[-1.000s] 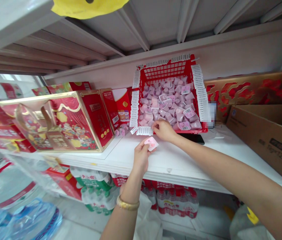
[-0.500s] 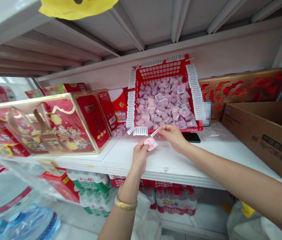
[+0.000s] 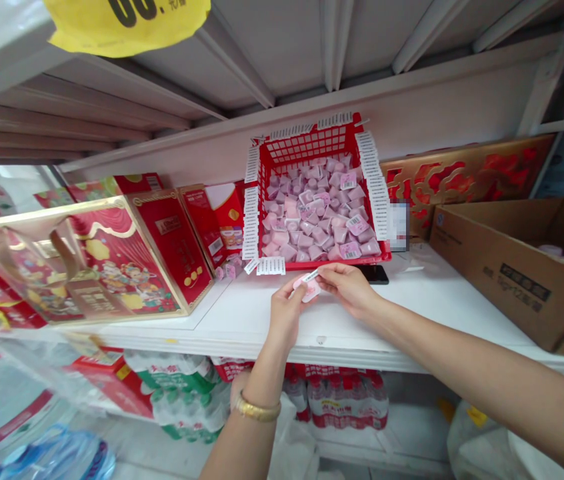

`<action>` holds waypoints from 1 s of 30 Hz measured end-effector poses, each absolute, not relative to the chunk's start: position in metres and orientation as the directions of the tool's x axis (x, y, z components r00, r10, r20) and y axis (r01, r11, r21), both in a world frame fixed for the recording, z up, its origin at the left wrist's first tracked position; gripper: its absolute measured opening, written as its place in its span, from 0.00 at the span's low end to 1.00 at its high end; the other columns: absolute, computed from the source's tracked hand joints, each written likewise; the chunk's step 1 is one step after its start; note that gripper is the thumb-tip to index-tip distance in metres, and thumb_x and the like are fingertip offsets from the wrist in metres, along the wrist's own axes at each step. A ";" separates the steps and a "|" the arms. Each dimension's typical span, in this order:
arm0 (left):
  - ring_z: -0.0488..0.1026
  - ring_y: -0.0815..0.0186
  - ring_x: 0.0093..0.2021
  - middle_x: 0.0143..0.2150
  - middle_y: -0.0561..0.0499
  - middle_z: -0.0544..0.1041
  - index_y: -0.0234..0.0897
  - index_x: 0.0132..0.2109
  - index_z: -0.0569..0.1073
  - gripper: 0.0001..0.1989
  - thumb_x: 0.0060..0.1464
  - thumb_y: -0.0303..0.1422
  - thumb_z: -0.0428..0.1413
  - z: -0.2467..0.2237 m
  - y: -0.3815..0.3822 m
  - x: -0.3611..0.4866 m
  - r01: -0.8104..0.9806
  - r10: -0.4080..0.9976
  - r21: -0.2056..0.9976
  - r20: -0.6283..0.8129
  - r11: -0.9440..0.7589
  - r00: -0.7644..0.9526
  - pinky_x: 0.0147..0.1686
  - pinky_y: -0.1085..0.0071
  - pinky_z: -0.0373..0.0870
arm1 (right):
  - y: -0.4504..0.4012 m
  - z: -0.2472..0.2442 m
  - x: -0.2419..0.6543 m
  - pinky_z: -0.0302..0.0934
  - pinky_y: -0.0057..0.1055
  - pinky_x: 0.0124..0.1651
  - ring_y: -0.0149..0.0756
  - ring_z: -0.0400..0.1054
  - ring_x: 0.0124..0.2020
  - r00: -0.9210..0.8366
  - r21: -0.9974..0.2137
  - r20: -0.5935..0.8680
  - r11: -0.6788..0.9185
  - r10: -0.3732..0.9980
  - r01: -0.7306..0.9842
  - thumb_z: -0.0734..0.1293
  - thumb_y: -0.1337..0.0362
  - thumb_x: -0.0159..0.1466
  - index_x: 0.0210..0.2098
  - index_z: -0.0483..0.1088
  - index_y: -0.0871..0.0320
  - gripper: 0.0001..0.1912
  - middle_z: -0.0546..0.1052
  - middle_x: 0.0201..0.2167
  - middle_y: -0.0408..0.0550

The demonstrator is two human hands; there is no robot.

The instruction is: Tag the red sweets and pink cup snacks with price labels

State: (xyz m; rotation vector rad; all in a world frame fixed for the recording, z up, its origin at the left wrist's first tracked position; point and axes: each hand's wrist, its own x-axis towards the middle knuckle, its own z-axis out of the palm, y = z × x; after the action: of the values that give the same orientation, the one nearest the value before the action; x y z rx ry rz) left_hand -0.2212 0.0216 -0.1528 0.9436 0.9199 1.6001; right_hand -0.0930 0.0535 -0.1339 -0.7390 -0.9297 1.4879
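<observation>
My left hand (image 3: 285, 309) is closed on a small pink jelly cup (image 3: 311, 291), held over the front of the white shelf. Between the thumb and fingers of my right hand (image 3: 345, 285) is a white barcode sticker (image 3: 311, 275), which lies against the cup's top. Just behind both hands stands a red plastic basket (image 3: 307, 141) heaped with pink and lilac jelly cups (image 3: 307, 223). Rows of barcode stickers (image 3: 375, 183) hang along the basket's rim on several sides. A few cups in it show barcodes.
Gift boxes (image 3: 155, 233) stand at the left. On the right is an open cardboard box (image 3: 497, 273) with lilac cups inside. A dark phone (image 3: 375, 274) lies by the basket. Shrink-wrapped bottles (image 3: 347, 400) sit below the shelf (image 3: 242, 320), and a yellow price tag (image 3: 132, 23) hangs overhead.
My right hand has brought the barcode sticker down onto the jelly cup in my left hand, closing the gap between them. The view has shifted slightly.
</observation>
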 end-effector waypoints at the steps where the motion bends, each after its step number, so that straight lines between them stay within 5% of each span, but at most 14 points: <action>1: 0.75 0.66 0.34 0.38 0.45 0.81 0.32 0.38 0.80 0.18 0.38 0.36 0.67 -0.152 0.022 -0.220 -0.369 0.974 0.909 0.135 -0.195 -0.183 0.37 0.66 0.75 | 0.053 -0.135 -0.092 0.66 0.26 0.34 0.26 0.68 0.25 -0.122 -0.873 0.063 -0.004 0.991 -0.488 0.78 0.64 0.42 0.21 0.75 0.59 0.10 0.75 0.21 0.43; 6: 0.74 0.66 0.31 0.34 0.47 0.80 0.32 0.37 0.80 0.18 0.36 0.36 0.67 -0.147 0.027 -0.210 -0.310 0.964 0.923 0.172 -0.230 -0.202 0.31 0.68 0.75 | 0.052 -0.135 -0.081 0.66 0.27 0.34 0.27 0.68 0.26 -0.074 -0.884 0.091 0.046 0.993 -0.465 0.78 0.62 0.40 0.22 0.75 0.60 0.12 0.76 0.23 0.44; 12: 0.74 0.67 0.30 0.32 0.49 0.80 0.33 0.36 0.80 0.14 0.38 0.33 0.66 -0.139 0.039 -0.193 -0.241 0.979 0.951 0.172 -0.194 -0.112 0.30 0.69 0.76 | 0.056 -0.134 -0.048 0.65 0.27 0.28 0.31 0.70 0.28 0.036 -0.952 0.136 0.141 0.990 -0.270 0.75 0.59 0.45 0.35 0.76 0.58 0.18 0.76 0.25 0.43; 21: 0.76 0.67 0.30 0.31 0.48 0.80 0.33 0.36 0.80 0.09 0.44 0.25 0.61 -0.151 0.057 -0.173 -0.147 0.996 0.988 -0.038 0.050 0.081 0.33 0.67 0.77 | 0.063 -0.153 -0.024 0.61 0.24 0.23 0.26 0.63 0.19 -0.174 -0.990 0.126 0.114 0.977 -0.081 0.71 0.65 0.48 0.28 0.69 0.58 0.09 0.71 0.17 0.38; 30: 0.77 0.65 0.33 0.33 0.46 0.81 0.32 0.39 0.80 0.13 0.46 0.22 0.55 -0.162 0.052 -0.176 -0.136 0.987 0.991 0.000 0.023 0.161 0.33 0.69 0.76 | 0.067 -0.161 -0.024 0.59 0.23 0.22 0.25 0.62 0.18 -0.206 -0.991 0.135 0.134 0.969 -0.022 0.67 0.70 0.48 0.26 0.67 0.58 0.06 0.69 0.17 0.36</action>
State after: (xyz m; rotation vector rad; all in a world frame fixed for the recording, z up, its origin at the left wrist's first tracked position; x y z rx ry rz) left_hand -0.1762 0.0525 -0.1621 1.1720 0.9965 1.1436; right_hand -0.0237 0.0670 -0.1612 -0.9962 -1.4155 1.2594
